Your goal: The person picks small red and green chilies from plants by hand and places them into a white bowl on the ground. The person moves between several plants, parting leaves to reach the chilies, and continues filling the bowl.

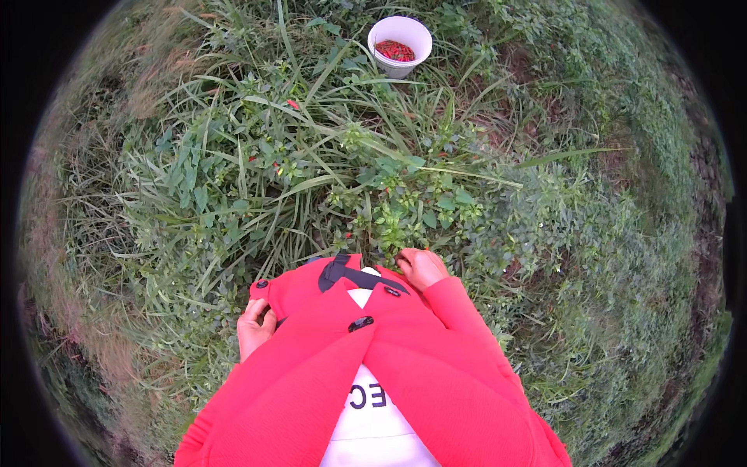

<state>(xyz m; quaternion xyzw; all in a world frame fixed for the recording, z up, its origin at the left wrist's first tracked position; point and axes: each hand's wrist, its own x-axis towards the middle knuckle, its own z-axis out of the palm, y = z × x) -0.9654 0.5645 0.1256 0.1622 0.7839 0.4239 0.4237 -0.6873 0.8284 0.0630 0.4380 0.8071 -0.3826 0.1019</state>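
My left hand (255,328) is at the left edge of the red coat (280,362), its thumb and curled fingers closed on the cloth just below a black button (262,284). On the other side, my right hand (421,267) reaches past the coat's hem to the base of a leafy chilli plant (392,226). Its fingers are bent and the fingertips are hidden, so whether they hold anything is unclear. A small red chilli (349,235) shows among the leaves ahead of the coat.
Farther ahead, a white plastic bucket (399,71) stands in the grass with a heap of red chillies (395,51) inside. Another red chilli (293,104) hangs in the growth to the left. Long grass blades (315,181) and weeds crowd the plants all around.
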